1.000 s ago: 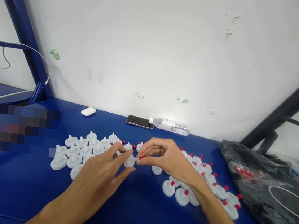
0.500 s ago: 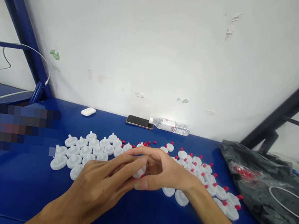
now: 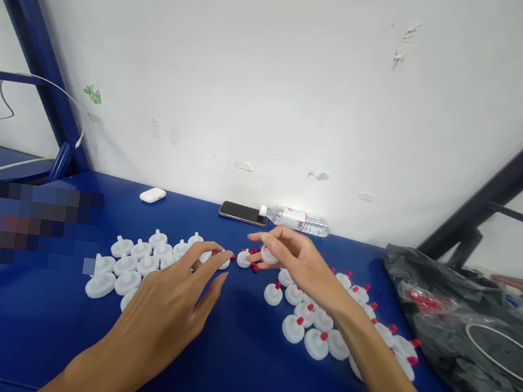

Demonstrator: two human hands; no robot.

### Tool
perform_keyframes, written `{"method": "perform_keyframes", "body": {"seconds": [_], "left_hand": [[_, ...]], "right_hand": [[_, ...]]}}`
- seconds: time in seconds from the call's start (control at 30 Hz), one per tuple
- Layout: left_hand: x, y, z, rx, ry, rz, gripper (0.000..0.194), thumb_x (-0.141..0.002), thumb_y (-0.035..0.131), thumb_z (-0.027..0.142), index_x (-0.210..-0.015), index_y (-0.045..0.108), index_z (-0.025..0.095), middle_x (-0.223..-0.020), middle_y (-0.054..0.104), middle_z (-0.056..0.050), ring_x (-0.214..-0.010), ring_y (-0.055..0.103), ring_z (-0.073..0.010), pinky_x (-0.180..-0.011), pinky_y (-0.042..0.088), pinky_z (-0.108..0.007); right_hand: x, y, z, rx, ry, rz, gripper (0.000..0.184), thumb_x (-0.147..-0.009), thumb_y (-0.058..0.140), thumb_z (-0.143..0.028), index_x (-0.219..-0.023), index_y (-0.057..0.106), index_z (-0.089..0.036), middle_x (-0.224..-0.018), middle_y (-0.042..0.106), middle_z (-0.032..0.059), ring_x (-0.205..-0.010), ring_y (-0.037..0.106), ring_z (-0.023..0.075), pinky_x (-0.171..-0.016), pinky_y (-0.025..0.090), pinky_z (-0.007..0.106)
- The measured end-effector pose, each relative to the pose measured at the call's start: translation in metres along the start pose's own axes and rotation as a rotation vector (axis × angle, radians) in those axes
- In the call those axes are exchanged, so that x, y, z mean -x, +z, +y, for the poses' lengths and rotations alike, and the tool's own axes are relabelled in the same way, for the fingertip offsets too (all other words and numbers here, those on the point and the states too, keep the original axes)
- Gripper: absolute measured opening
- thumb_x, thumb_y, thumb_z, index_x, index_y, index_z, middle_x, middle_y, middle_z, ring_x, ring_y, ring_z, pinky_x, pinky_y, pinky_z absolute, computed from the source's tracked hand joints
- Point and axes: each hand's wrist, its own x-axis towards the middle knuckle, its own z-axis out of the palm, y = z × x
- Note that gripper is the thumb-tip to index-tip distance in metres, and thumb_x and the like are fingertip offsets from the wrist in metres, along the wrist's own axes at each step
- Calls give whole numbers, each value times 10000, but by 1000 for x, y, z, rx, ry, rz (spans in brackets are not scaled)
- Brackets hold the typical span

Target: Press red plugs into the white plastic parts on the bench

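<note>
In the head view my right hand [image 3: 289, 257] has its fingers closed around a white plastic disc [image 3: 269, 256], held above the table. My left hand [image 3: 182, 294] is open, thumb and fingers apart, its fingertips close to a white disc [image 3: 223, 261] partly hidden behind them. Another white disc [image 3: 243, 258] stands between the two hands, beside small red caps [image 3: 255, 268]. Left of my left hand lie several white discs with bare stubs [image 3: 126, 265]. Under and around my right forearm are several discs with red caps on their stubs [image 3: 293, 329].
Against the wall lie a phone [image 3: 243, 213], a clear plastic bottle [image 3: 299, 220] and a white earphone case [image 3: 152, 195]. A dark plastic bag [image 3: 470, 361] covers the table's right side, with a clear bag of red caps [image 3: 427, 300] on it. Blue frame posts [image 3: 45, 55] rise at the left.
My hands have come apart. The right moved up and forward with a white disc between its fingers; the left drew left and opened.
</note>
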Motion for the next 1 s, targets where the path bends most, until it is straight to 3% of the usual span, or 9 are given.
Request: {"method": "perform_keyframes", "body": {"seconds": [0.07,0.17,0.23,0.37,0.57,1.0], "left_hand": [[0,3,-2,-40,-21,-82,316,-1040,465,256,-1316,615,220,-1323,663,-115,-1004,746,-278,-662,663,-395],[1,7,-5,-46,29,-161,372,-1022,458,230,-1363,602,197,-1342,651,-147,-1235,635,-352,-817,666,-495],[1,9,-6,-37,90,-192,393,-1008,464,201,-1377,597,178,-1362,637,-161,-1287,588,-365,-929,631,-549],[1,10,-5,-52,155,-200,351,-987,496,172,-1301,651,156,-1335,632,-189,-1297,569,-390,-1012,573,-609],[0,8,-4,-57,162,-267,313,-997,497,171,-1248,683,147,-1330,624,-206,-1311,573,-382,-1024,571,-591],[0,4,0,-84,203,-277,285,-981,516,145,-1178,721,132,-1326,639,-236,-1296,600,-402,-997,586,-596]], "right_hand": [[-3,-8,6,237,-12,117,339,-989,603,-529,-885,619,-206,-1264,699,106,-924,748,208,-819,603,360],[-7,-15,19,598,-112,233,282,-993,619,-480,-886,695,-230,-1213,711,75,-1028,706,236,-859,567,364],[-8,-17,27,794,-156,276,229,-1010,614,-422,-934,743,-248,-1152,719,66,-1064,682,240,-894,543,365],[-9,-23,37,1078,-111,278,255,-1052,554,-354,-1019,781,-241,-1011,739,77,-947,689,248,-805,519,359],[-10,-28,42,1152,-75,220,261,-1052,549,-284,-1030,804,-231,-922,776,72,-870,721,267,-723,486,347],[-10,-22,38,1141,-140,224,227,-1038,568,-233,-1052,793,-202,-1022,804,70,-943,744,280,-801,535,382]]}}
